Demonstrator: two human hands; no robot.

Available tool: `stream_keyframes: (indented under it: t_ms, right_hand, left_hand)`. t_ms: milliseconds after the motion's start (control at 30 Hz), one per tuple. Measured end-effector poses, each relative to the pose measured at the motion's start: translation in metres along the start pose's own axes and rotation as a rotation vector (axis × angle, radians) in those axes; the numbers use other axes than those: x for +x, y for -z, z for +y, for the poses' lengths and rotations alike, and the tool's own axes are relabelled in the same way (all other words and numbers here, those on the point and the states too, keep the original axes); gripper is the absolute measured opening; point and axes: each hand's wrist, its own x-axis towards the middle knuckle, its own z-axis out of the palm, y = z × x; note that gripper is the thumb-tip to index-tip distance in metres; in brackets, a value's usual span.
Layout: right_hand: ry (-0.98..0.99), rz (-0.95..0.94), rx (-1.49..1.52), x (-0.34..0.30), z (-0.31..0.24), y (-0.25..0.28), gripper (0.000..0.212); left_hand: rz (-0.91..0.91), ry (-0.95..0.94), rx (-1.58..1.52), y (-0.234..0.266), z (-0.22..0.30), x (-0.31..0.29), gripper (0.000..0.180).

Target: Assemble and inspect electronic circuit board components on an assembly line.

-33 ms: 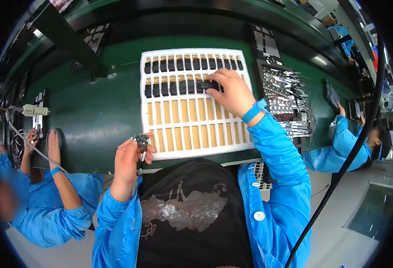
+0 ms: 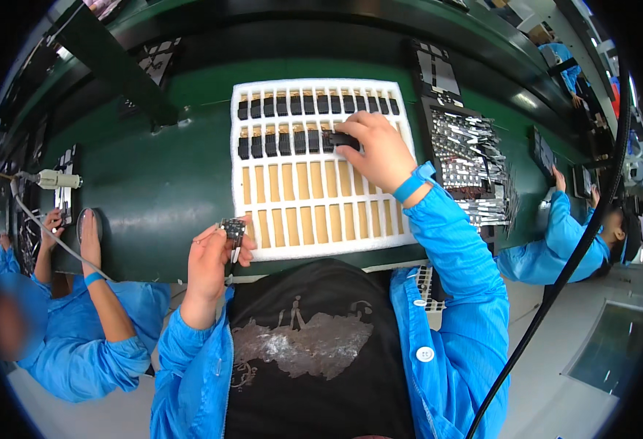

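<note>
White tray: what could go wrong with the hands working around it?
The right hand pinches a black part over the second row, close to filled slots; it might knock neighbouring parts askew.

The left hand holds a small part in its fingertips beside the tray; a loosened pinch could drop it.

The tray's near side lies close to the table's edge, just in front of the person, so a bump might shift it.
</note>
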Motion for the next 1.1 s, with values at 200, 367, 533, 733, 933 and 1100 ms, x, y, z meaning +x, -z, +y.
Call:
stream_keyframes:
  t_ms: [200,367,533,733,933,1100]
  right_hand:
    - [0.194,0.105,-0.259,-0.005,-0.004,-0.021,0.019]
    - [0.26,0.178,-0.329,-0.008,-0.001,-0.031,0.011]
    - [0.219,0.245,-0.222,-0.008,-0.01,-0.018,0.008]
    - [-0.357,0.143,0.551,-0.026,-0.053,0.013,0.009]
    - [-0.533,0.078,1.032,-0.048,-0.078,0.025,0.011]
    - [-0.577,0.055,1.216,-0.057,-0.093,0.026,0.008]
  left_hand:
    - [-0.099,-0.027,0.013,-0.025,0.021,-0.008,0.044]
    - [-0.071,-0.008,-0.032,-0.041,0.021,0.0,0.041]
    - [-0.082,0.022,-0.113,-0.058,0.029,0.01,0.035]
    - [-0.144,0.044,-0.161,-0.07,0.036,0.02,0.033]
    - [-0.134,0.049,-0.218,-0.079,0.037,0.025,0.03]
    - [-0.083,-0.01,-0.257,-0.086,0.038,0.025,0.027]
